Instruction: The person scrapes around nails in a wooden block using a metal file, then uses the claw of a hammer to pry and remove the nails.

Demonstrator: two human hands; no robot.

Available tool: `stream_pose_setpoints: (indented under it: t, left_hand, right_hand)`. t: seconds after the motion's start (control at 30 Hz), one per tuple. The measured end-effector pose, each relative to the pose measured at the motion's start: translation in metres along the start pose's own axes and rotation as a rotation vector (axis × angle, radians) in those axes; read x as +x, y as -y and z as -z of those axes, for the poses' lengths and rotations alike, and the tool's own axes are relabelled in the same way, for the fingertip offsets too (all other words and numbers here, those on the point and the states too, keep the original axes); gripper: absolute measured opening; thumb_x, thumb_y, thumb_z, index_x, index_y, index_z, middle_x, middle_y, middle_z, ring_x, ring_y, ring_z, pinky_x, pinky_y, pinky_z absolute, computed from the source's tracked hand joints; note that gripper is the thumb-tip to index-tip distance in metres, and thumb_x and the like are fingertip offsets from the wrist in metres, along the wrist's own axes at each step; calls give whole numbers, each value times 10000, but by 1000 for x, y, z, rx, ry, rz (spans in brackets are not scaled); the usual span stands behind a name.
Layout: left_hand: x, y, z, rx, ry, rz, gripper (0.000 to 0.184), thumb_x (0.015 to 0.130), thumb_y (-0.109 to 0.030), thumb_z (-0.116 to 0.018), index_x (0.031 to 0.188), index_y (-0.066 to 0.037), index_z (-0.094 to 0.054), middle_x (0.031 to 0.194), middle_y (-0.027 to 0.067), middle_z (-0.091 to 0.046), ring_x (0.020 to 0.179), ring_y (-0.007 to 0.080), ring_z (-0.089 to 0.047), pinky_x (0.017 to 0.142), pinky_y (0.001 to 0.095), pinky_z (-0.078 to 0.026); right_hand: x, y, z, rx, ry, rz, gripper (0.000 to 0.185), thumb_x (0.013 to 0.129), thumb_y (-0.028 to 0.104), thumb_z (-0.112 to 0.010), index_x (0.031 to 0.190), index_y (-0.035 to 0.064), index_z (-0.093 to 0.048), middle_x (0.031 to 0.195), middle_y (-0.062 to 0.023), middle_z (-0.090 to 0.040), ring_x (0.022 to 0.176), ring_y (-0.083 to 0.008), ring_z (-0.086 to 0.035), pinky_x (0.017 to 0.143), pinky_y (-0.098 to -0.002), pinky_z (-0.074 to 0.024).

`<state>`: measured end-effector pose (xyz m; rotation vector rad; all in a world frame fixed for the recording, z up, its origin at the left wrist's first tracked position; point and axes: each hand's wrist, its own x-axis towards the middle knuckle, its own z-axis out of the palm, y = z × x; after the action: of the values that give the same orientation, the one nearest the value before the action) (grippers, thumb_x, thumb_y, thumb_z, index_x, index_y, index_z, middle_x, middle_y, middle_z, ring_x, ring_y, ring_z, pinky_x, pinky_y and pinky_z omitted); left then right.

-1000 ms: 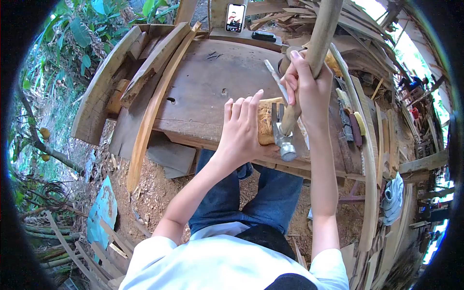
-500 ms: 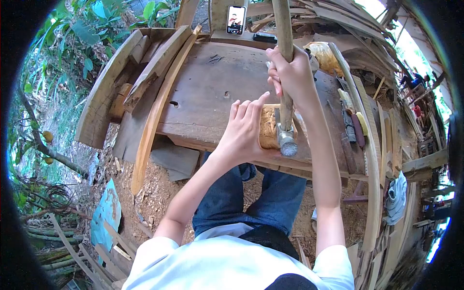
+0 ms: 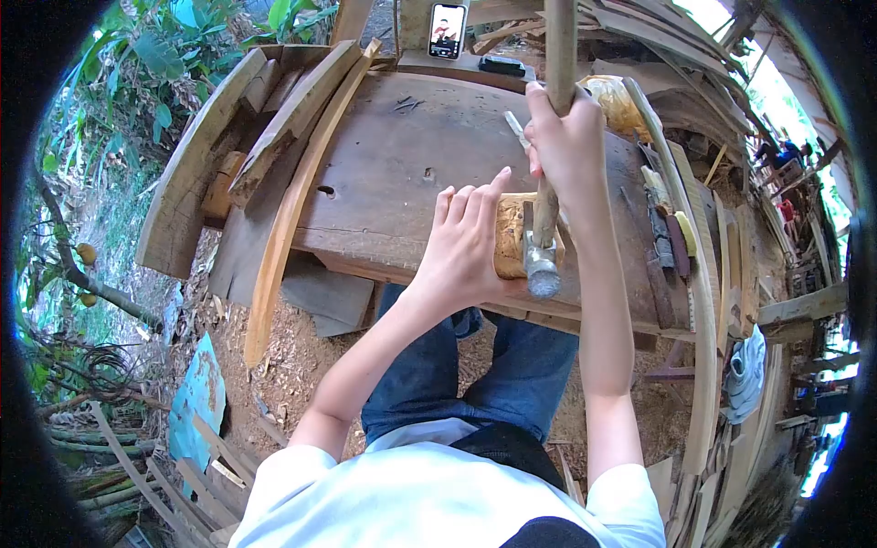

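Observation:
My right hand [image 3: 568, 146] is wrapped round the long wooden handle of a hammer [image 3: 543, 272]. Its metal head, with a round striking face, hangs over a carved yellowish wooden block [image 3: 510, 239] at the bench's near edge. A thin pale stick [image 3: 515, 126] shows beside the right fingers; whether they hold it I cannot tell. My left hand [image 3: 464, 239] steadies the block from the left, its thumb along the near side and its fingers raised and extended. The hammer's head and handle cover the block's right part.
The wooden workbench [image 3: 384, 173] has a phone [image 3: 447, 32] propped at its far edge. Hand tools [image 3: 660, 242] lie on the right beside a long curved strip. Thick planks [image 3: 206, 164] stand at the left. A yellowish carved piece [image 3: 619, 102] sits at the far right.
My right hand and the upper handle have shifted slightly right, while the hammer head stays over the block. The pale stick shows more clearly. My left hand keeps its place on the block.

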<state>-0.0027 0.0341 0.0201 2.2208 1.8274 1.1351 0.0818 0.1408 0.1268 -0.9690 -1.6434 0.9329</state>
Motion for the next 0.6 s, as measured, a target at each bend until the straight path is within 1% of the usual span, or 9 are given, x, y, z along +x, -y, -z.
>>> stream_pose_setpoints:
  t: [0.07,0.17,0.27,0.3,0.37,0.43,0.5,0.57,0.6]
  left_hand:
    - [0,1,0,-3,0,5,1286,537,-469,-895,1513,26,-220,1273,197,-476,1239,357,-438,1139,525,-257]
    - [0,3,-1,-24,2,-14,1299,533,-470,-896,1520,26,-211,1276,198,-471,1237,361,-437,1141,529,-256]
    - [0,-1,-3,-3,-17,27,1276,553,-464,-889,1519,29,-216,1261,196,-467,1224,355,-435,1130,523,-259]
    - [-1,-3,-4,16,-54,50,1261,565,-460,-885,1518,32,-221,1244,194,-469,1214,351,-434,1119,517,-263]
    - [-2,-6,-6,29,-83,73,1246,577,-457,-880,1517,35,-226,1227,192,-471,1204,348,-434,1107,510,-268]
    - [-2,-7,-7,89,-100,106,1275,552,-454,-900,1526,10,-222,1237,184,-482,1207,345,-449,1102,483,-291]
    - [-2,-5,-8,70,-109,84,1256,568,-457,-893,1521,21,-229,1225,188,-474,1199,341,-442,1090,496,-284]
    - [-3,-5,-7,55,-121,65,1238,583,-461,-885,1516,32,-236,1213,191,-467,1190,336,-435,1078,509,-278]
    - [-3,-5,-6,65,-114,53,1251,574,-460,-893,1517,31,-234,1214,191,-467,1192,338,-437,1083,517,-276]
  right_hand:
    - [10,-2,-1,-3,165,-127,310,978,246,-603,779,23,-518,554,1,-494,364,-72,-445,359,-237,-355]
    - [13,-7,0,56,154,-162,311,976,244,-608,778,27,-508,550,3,-483,356,-74,-431,377,-236,-365]
    - [5,-5,6,97,101,-178,324,977,251,-611,759,37,-504,550,2,-479,353,-72,-415,397,-238,-373]
    - [4,-6,9,92,100,-183,324,977,251,-611,759,37,-504,550,2,-479,353,-72,-415,397,-238,-373]
    - [1,-10,15,209,189,-223,275,969,211,-611,806,5,-532,562,-36,-519,363,-101,-470,341,-246,-371]
    - [-4,-7,19,253,209,-215,291,969,218,-614,777,19,-525,554,-26,-509,360,-93,-451,362,-237,-377]
    - [-6,-5,23,299,233,-199,310,970,225,-616,748,32,-518,546,-17,-500,356,-85,-433,383,-229,-384]
    - [-5,-5,30,299,403,-135,359,967,252,-620,692,48,-513,521,1,-471,350,-75,-410,429,-230,-404]
    - [-6,-4,32,298,405,-134,359,967,252,-620,692,48,-513,521,1,-471,350,-75,-410,429,-230,-404]
